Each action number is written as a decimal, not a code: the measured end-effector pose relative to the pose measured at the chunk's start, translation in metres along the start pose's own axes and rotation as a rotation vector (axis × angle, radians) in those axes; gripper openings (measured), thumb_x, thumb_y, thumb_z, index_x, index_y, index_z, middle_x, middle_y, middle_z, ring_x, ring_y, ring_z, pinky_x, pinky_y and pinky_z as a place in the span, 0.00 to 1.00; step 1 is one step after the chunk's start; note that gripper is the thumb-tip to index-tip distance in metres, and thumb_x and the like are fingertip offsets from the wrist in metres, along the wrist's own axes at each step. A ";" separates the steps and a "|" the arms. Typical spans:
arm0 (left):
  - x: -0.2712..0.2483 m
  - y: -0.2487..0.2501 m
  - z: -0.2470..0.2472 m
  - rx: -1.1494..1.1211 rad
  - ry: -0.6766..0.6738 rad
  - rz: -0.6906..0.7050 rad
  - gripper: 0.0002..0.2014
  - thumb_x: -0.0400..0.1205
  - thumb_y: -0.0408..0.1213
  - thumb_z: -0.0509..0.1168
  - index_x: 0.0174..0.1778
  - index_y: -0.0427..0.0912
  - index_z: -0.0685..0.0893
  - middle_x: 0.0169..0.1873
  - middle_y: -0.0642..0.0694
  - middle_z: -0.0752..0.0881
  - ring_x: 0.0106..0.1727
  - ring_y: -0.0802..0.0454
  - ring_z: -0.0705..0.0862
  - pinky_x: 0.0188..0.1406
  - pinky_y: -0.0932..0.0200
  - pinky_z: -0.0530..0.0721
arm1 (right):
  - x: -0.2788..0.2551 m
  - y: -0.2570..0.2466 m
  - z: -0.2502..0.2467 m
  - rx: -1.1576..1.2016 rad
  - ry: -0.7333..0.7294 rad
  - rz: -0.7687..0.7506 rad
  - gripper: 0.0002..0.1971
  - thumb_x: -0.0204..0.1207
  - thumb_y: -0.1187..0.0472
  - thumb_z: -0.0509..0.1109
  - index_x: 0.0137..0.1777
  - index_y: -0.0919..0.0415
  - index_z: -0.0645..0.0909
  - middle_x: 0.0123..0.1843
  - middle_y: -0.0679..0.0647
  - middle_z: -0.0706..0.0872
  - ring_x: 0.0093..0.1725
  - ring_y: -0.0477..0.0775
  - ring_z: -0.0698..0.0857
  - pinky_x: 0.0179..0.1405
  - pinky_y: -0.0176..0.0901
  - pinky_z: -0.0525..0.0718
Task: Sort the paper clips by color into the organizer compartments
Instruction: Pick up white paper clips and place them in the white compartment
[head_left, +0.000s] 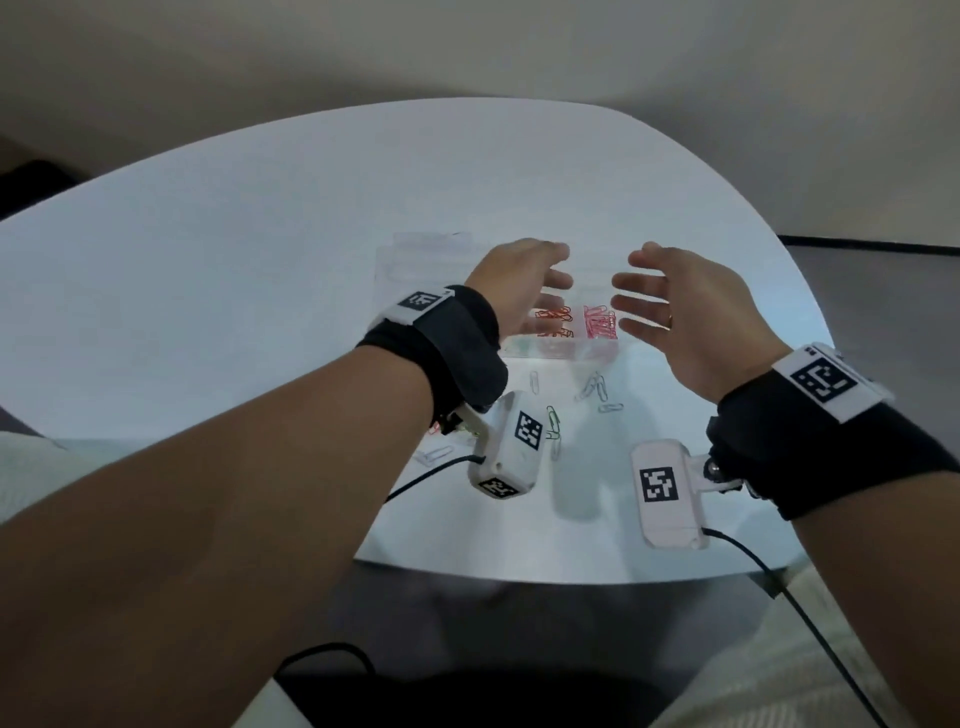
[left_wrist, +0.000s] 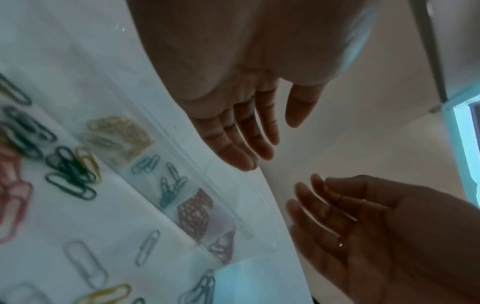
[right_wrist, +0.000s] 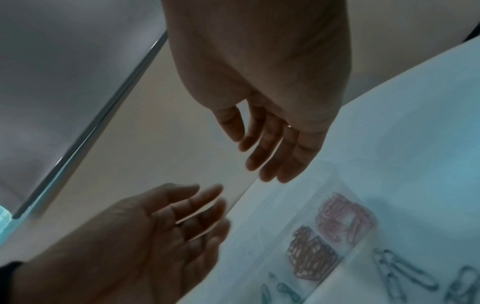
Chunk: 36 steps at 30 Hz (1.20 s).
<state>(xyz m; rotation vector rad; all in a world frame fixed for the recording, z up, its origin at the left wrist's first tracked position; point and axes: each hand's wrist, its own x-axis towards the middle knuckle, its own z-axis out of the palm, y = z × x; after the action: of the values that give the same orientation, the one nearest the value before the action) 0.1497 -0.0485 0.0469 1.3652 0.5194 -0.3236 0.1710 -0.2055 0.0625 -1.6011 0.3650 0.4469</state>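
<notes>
- The left hand (head_left: 519, 283) and the right hand (head_left: 691, 312) are hovering above the clear organizer (head_left: 566, 348), palms facing each other with a gap between them; neither is touching it.
- Both hands are spreading wide, fingers straight and relaxed, holding nothing; a thin ring (head_left: 670, 318) is showing on one finger of the right hand.
- The organizer is lying on the white table (head_left: 208, 291) directly under and between the hands; it is a transparent, smooth plastic box, rectangular, divided into small compartments.
- In the head view, red paper clips (head_left: 556, 319) are sitting in one compartment and pink paper clips (head_left: 600, 325) in the one just beside it, to the right.
- The left wrist view is showing more compartments in a row: a gold heap (left_wrist: 122, 135), then teal clips (left_wrist: 168, 185), then the red heap (left_wrist: 194, 216); the picture is blurred here.
- Loose paper clips (head_left: 595, 389) are lying scattered on the table between the organizer and the person, nearer than both hands; they are thin bent wire loops, silvery-grey, with a green one (head_left: 553, 418) just below the left wrist.
- More loose clips, dark green (left_wrist: 70, 174), pink and yellow, are lying in a tangle beside the organizer in the left wrist view.
- Black fabric wristbands (head_left: 457, 343) carrying white marker blocks are wrapping both wrists.
</notes>
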 end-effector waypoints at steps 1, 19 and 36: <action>-0.004 0.001 -0.002 0.066 0.020 0.050 0.13 0.84 0.39 0.61 0.60 0.37 0.82 0.46 0.41 0.85 0.43 0.45 0.83 0.41 0.53 0.85 | -0.002 -0.001 -0.002 -0.030 -0.006 -0.011 0.09 0.81 0.60 0.65 0.55 0.62 0.83 0.49 0.59 0.89 0.47 0.59 0.88 0.50 0.47 0.87; 0.003 -0.075 0.004 1.015 0.234 0.042 0.09 0.77 0.41 0.69 0.44 0.39 0.90 0.43 0.43 0.90 0.45 0.44 0.87 0.40 0.58 0.83 | 0.018 0.087 -0.032 -1.165 -0.088 -0.142 0.02 0.70 0.58 0.79 0.41 0.55 0.90 0.43 0.57 0.91 0.45 0.56 0.88 0.44 0.43 0.85; 0.022 -0.083 0.028 1.419 0.048 0.109 0.13 0.77 0.28 0.64 0.58 0.39 0.81 0.54 0.39 0.84 0.55 0.40 0.84 0.49 0.53 0.82 | 0.015 0.090 -0.011 -1.311 -0.145 0.042 0.10 0.62 0.57 0.72 0.33 0.60 0.75 0.35 0.55 0.83 0.37 0.56 0.86 0.34 0.39 0.82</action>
<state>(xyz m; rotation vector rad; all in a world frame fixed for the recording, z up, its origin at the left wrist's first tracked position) 0.1309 -0.0900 -0.0313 2.7595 0.1955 -0.6164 0.1404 -0.2233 -0.0227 -2.7948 -0.0698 0.9317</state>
